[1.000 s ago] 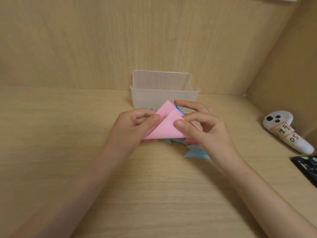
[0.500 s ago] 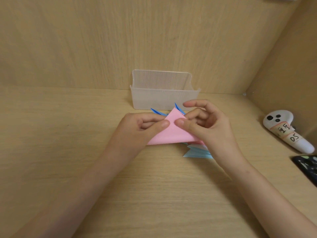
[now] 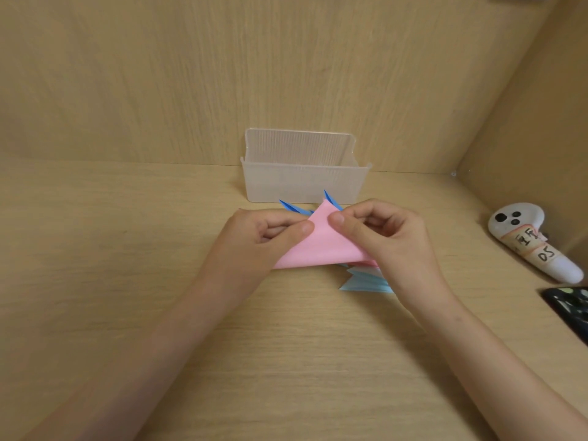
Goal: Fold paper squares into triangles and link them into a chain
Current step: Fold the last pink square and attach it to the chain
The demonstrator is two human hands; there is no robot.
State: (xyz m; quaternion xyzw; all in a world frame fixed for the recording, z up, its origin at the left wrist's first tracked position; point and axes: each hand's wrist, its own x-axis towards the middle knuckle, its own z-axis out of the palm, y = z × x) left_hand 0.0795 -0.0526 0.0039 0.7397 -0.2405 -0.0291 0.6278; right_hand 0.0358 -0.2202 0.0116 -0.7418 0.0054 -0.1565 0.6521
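Observation:
A pink paper (image 3: pixel 321 248) is folded over into a triangle, its point away from me and its folded edge toward me. My left hand (image 3: pixel 264 238) pinches its left side near the tip with thumb on top. My right hand (image 3: pixel 385 237) pinches the right side of the tip. Beneath the pink paper lie folded blue triangles: dark blue tips (image 3: pixel 294 207) stick out behind it, and light blue pieces (image 3: pixel 366 281) show under my right wrist. How these are linked is hidden.
A translucent plastic box (image 3: pixel 302 183) stands just behind the papers against the wooden back wall. A white controller (image 3: pixel 534 240) with a handwritten label lies at the right by the side wall. A dark phone (image 3: pixel 569 308) sits at the right edge.
The upper pink flap has been brought down flat, so the two layers now meet in one triangle. Both hands have closed in on the tip and lowered toward the desk.

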